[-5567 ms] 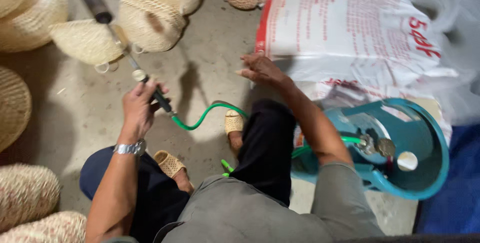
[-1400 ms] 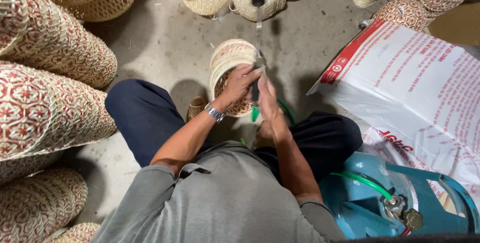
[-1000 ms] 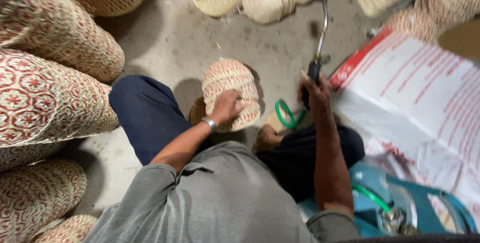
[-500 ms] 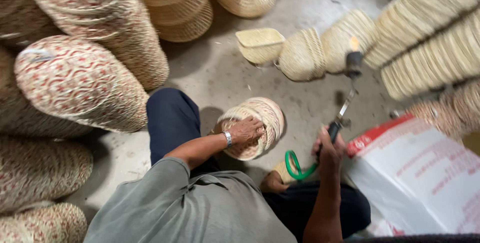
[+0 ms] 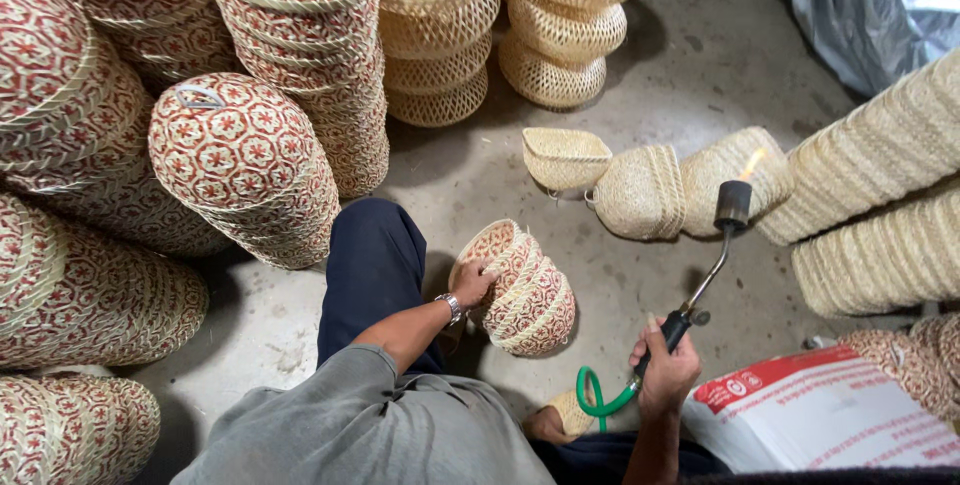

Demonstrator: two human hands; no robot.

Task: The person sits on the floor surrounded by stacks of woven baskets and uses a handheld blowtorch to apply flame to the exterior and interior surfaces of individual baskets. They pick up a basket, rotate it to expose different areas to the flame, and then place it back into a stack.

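Head view: left hand (image 5: 473,283) grasps the rim of a short stack of red-patterned baskets (image 5: 520,290) lying tilted on the floor before the knees. Right hand (image 5: 667,373) clenches the lit torch (image 5: 700,280), its long axis slanting up and away to the right, flame well apart from the stack.

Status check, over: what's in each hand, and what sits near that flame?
Left hand grips the basket stack. Right hand grips the lit torch. Plain baskets lie just beyond the flame.
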